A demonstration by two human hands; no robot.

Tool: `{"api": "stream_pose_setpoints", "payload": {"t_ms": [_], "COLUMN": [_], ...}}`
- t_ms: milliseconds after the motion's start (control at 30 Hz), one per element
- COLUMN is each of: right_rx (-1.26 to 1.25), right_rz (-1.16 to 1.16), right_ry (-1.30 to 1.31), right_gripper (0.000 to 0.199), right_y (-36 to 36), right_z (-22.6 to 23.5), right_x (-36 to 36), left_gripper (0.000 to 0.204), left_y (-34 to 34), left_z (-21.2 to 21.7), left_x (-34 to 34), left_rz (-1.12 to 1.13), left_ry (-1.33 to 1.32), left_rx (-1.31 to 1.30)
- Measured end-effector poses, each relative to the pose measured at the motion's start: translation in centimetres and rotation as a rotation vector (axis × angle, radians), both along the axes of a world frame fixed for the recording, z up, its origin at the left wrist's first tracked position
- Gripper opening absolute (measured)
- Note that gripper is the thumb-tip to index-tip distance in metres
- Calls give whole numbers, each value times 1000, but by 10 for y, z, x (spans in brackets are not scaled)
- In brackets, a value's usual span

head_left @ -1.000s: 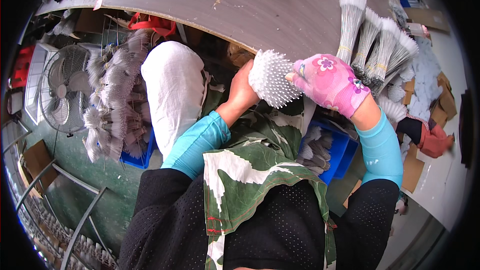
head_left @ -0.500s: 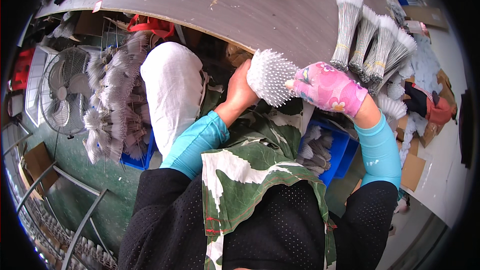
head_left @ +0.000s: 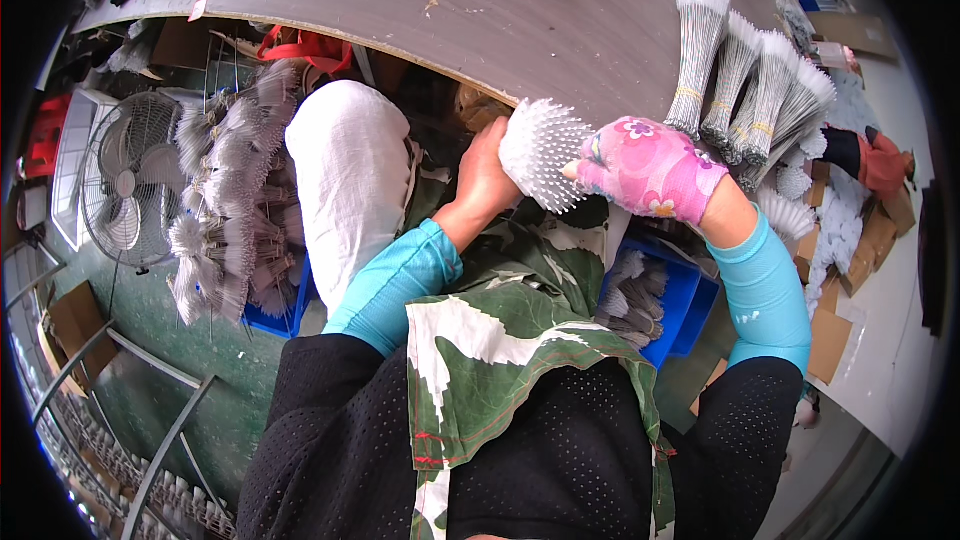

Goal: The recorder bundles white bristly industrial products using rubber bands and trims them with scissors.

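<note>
My left hand (head_left: pixel 487 178) is closed round a bundle of thin stems with white bead-like tips (head_left: pixel 543 155). The fanned tips face right, toward my other hand, and the stems are hidden behind the fist. My right hand (head_left: pixel 652 170), in a pink flowered glove with the thumb tip bare, is closed at the right edge of those tips. Thumb and fingers are drawn together there; what they pinch is too small to make out.
Several tied bundles of white-tipped wires (head_left: pixel 700 50) lie on the grey table (head_left: pixel 480 15), right of my hands. A blue bin (head_left: pixel 688 305) with more bundles stands below. At left are hanging white bundles (head_left: pixel 235 190) and a fan (head_left: pixel 128 185).
The bundle in my left hand has shifted very slightly right. The gloved right hand has turned a little and moved slightly left, its thumb now at the tips.
</note>
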State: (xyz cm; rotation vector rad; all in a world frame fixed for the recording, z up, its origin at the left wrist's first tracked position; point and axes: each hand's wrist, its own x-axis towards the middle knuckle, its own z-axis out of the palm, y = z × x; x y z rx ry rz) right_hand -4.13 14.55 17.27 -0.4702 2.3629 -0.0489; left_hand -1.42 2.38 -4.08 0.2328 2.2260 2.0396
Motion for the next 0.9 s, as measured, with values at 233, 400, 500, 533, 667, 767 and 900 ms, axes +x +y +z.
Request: {"api": "stream_pose_setpoints", "payload": {"t_ms": [233,400,500,533,667,767,900], "right_rx": [-154,-218,-253,-254,-340,-289,-293], "right_rz": [-149,-432,-625,-629,-534,-479,-310], "right_ry": [-2,-199,-258,-256,-187,-167,-69], "right_gripper": [33,35,34,34,37,37,37], "right_y": [18,17,19,22,26,24,20], "right_z": [-5,8,11,7,-4,-8,-11], "right_x": [6,17,31,34,40,39,39], "left_gripper": [35,35,33,33,32,33,34], "left_y": [4,1,2,2,2,2,1], "left_z": [-2,-3,0,0,-1,-2,-1], "left_x": [0,1,3,3,2,1,0], "left_rz": [10,11,12,7,1,0,-6], "left_ry": [21,-7,-14,-12,-14,-11,-25], "left_rx": [2,-3,33,33,4,-8,-56]}}
